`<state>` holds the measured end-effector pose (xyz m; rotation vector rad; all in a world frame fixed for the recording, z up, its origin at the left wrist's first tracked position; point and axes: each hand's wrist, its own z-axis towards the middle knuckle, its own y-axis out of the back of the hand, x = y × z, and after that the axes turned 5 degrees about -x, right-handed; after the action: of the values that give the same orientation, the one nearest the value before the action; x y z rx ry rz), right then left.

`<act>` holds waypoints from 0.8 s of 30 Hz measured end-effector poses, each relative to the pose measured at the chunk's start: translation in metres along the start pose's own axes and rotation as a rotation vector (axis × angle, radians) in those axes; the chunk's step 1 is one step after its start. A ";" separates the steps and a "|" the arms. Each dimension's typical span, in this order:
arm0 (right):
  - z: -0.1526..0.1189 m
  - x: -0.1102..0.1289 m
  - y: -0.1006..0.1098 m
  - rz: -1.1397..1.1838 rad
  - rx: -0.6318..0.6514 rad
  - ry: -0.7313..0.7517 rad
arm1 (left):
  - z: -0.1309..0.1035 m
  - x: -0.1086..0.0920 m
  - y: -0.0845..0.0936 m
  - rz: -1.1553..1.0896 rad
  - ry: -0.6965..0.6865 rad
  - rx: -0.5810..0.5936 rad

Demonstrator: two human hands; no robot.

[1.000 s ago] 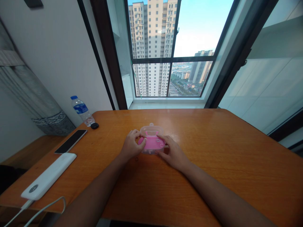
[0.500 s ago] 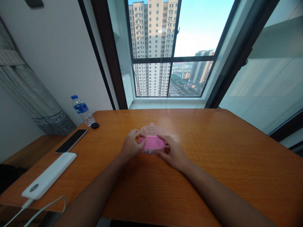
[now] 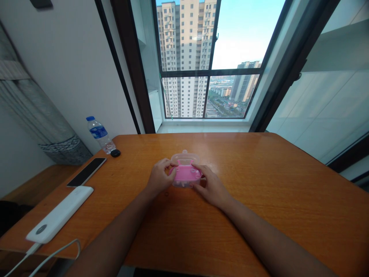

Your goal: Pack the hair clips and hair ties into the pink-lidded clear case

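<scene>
Power bank [image 3: 60, 213] obstructs left; right tabletop [image 3: 276, 181] allows passage

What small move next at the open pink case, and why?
Perhaps use the left hand to gently nudge the left end of the pink insert: its grip is there, while the right hand braces the case opposite.

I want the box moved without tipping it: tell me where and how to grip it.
The box is likely best held by its rounded ends, left hand from the left, right hand from the right: it looks longest crosswise, and the open lid at the far side seems a poor hold.
</scene>
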<state>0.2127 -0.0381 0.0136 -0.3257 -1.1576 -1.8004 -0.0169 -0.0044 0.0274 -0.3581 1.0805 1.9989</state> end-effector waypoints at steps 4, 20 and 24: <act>0.002 -0.009 -0.001 0.001 -0.074 -0.029 | 0.000 -0.002 0.000 -0.062 0.009 0.018; 0.005 -0.015 0.001 -0.027 -0.145 -0.104 | 0.002 0.003 0.003 -0.203 -0.056 0.104; 0.007 -0.007 0.004 -0.094 -0.213 -0.084 | 0.006 0.011 0.011 -0.096 -0.014 0.065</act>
<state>0.2182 -0.0291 0.0148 -0.4822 -1.0547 -2.0148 -0.0311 0.0024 0.0308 -0.3542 1.0963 1.8747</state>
